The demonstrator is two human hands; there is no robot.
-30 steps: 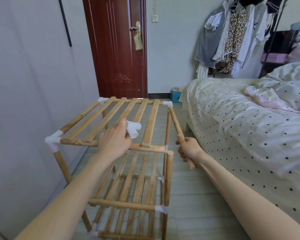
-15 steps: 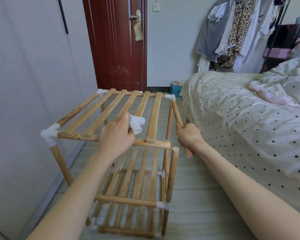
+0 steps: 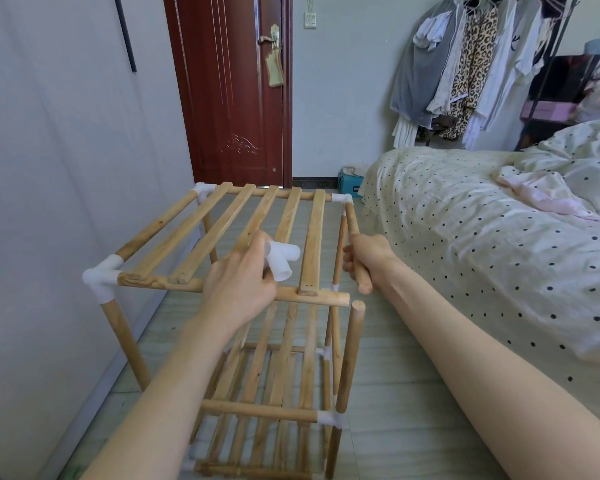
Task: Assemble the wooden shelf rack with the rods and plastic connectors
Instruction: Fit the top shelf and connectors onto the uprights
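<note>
Little has changed since half a second ago. Left hand (image 3: 238,289) still grips the white plastic connector (image 3: 280,258) over the top shelf (image 3: 222,233) of the rack, resting on the front rail (image 3: 312,296). Right hand (image 3: 368,259) stays curled round the side rod (image 3: 355,244), far end in the rear corner connector (image 3: 342,199). Near upright post (image 3: 350,355) still bare-topped. Bed (image 3: 482,237) at right.

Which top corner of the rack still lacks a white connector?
The near right corner: rail end and post top are bare. The left hand holds the loose connector.
</note>
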